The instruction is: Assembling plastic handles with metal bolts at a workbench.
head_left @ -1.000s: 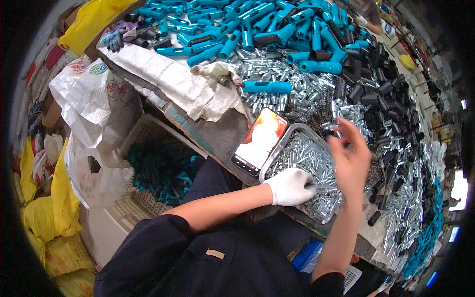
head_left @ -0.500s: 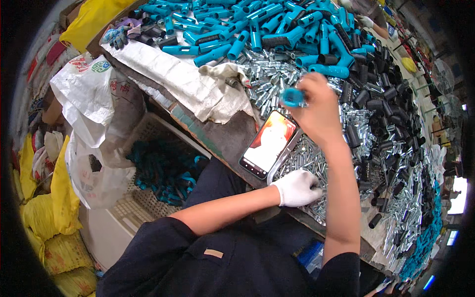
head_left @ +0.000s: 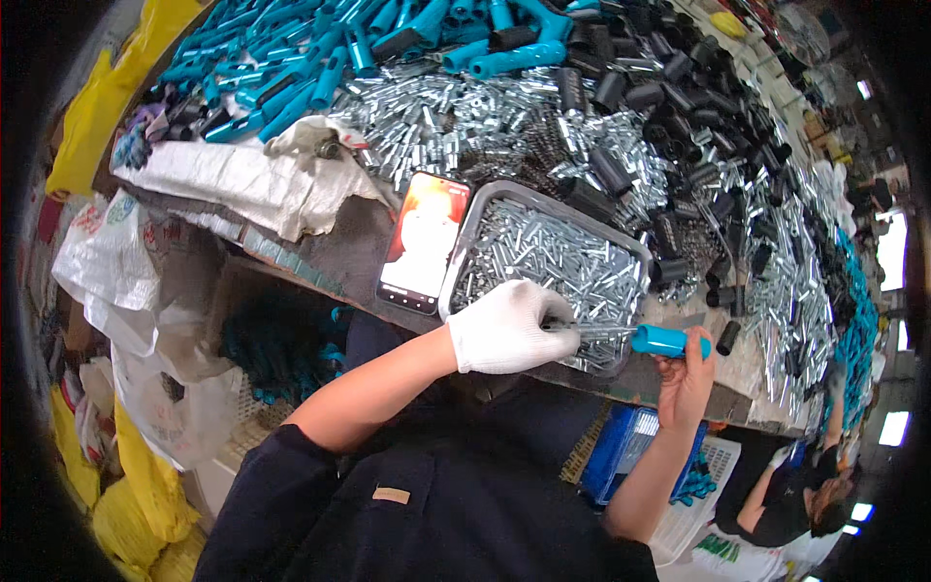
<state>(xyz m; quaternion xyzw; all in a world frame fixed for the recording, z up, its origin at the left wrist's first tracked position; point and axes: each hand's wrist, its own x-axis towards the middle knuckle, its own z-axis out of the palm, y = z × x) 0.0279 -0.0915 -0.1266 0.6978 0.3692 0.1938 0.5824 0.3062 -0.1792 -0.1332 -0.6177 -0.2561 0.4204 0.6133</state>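
My right hand (head_left: 685, 378), bare, grips a short teal plastic tube (head_left: 659, 340) by its right end, level with the near right corner of a grey tray. The tube lies almost level, its open end turned left. My left hand (head_left: 514, 330), in a white knit glove, is closed in a pinch over the tray's near side. A thin silvery metal pin (head_left: 603, 333) points from its fingertips toward the tube's mouth; a small gap seems to separate them. Loose metal pins (head_left: 553, 254) fill the tray (head_left: 632, 246).
A lit phone (head_left: 424, 242) lies left of the tray. Beyond are heaps of metal fittings (head_left: 417, 116), teal handles (head_left: 524, 58) and black sleeves (head_left: 669, 107). A blue bin (head_left: 621, 451) and a white crate (head_left: 713, 475) stand below the table edge. Another person (head_left: 790, 500) works at lower right.
My right hand has come back from the far pile to the tray's near right corner, carrying the teal tube. My left hand has turned its pinch toward it. The whole view has shifted.
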